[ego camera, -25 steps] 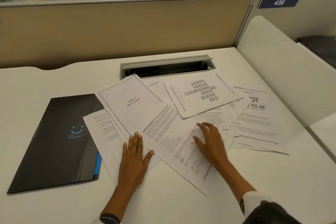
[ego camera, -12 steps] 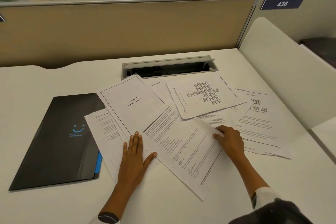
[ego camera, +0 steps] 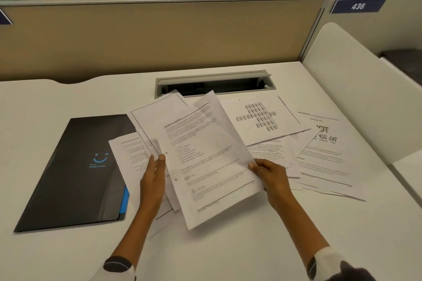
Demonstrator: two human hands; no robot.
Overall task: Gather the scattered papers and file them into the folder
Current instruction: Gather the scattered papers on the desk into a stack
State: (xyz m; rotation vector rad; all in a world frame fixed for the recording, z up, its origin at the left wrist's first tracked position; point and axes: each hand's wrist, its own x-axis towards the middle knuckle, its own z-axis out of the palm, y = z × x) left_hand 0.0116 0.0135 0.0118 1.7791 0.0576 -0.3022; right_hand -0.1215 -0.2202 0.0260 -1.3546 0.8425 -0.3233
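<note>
Both hands pinch a printed sheet (ego camera: 205,157), left hand (ego camera: 153,180) and right hand (ego camera: 272,178) at opposite edges, lifting it off the desktop (ego camera: 228,246) pile for the closed black folder (ego camera: 75,171) near the left edge.

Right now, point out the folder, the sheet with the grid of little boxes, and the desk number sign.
folder (ego camera: 75,173): head view, middle of black cover.
grid sheet (ego camera: 262,118): head view, on the printed boxes.
number sign (ego camera: 357,6): head view, on the digits.

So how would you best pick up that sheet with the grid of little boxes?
Probably by its near right corner. The grid sheet lies flat on top of the other papers, and that corner overhangs them, so fingers coming from the right could slide under it. Its left side is hidden behind the lifted page.
</note>
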